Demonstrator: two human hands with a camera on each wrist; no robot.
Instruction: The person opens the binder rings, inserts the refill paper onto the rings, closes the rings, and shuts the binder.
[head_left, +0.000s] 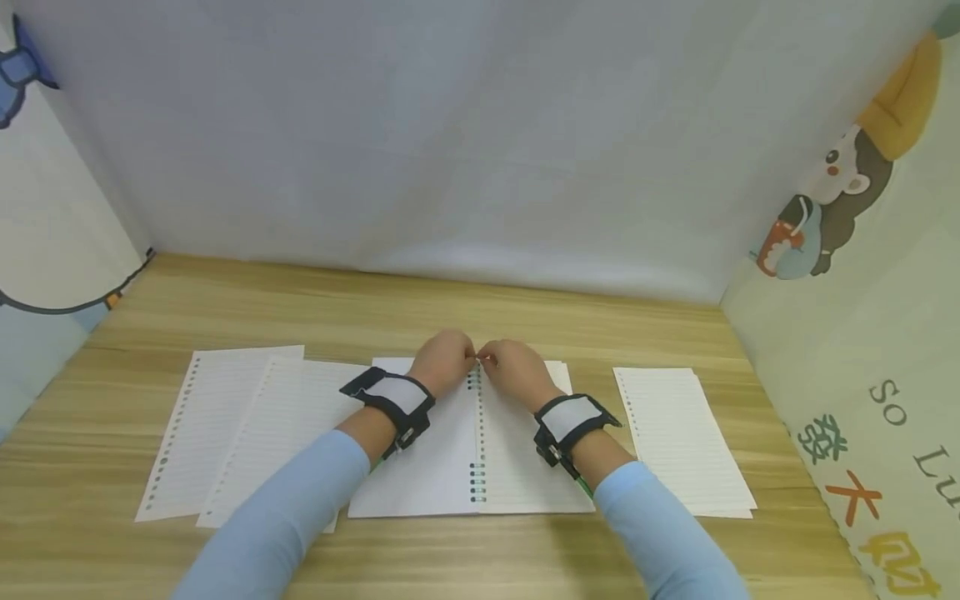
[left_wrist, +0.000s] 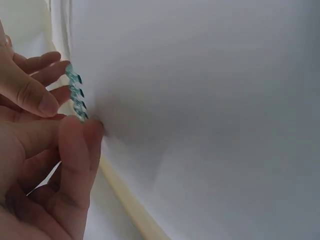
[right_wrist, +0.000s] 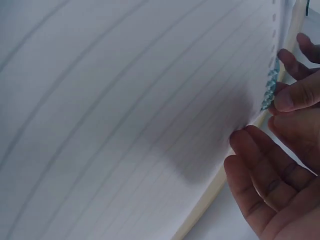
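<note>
An open loose-leaf notebook (head_left: 420,483) lies in the middle of the table, with a blank page at left and a lined page (head_left: 532,475) at right. Its teal plastic ring binding (head_left: 477,482) runs down the centre. At the top end of the spine, my left hand (head_left: 441,363) and right hand (head_left: 513,371) meet, fingertips almost together. Up close in the left wrist view, my left hand (left_wrist: 55,165) pinches the end of the teal rings (left_wrist: 76,92). In the right wrist view, my right hand (right_wrist: 272,180) has curled fingers at the lined page's edge by the rings; its grip is partly hidden.
Two overlapping stacks of punched lined sheets (head_left: 183,433) lie left of the notebook, partly under the left forearm. More lined sheets (head_left: 682,442) rest on the right. A pale cloth wall (head_left: 450,167) rises behind the wooden table (head_left: 375,558); a printed cloth (head_left: 862,333) stands at right.
</note>
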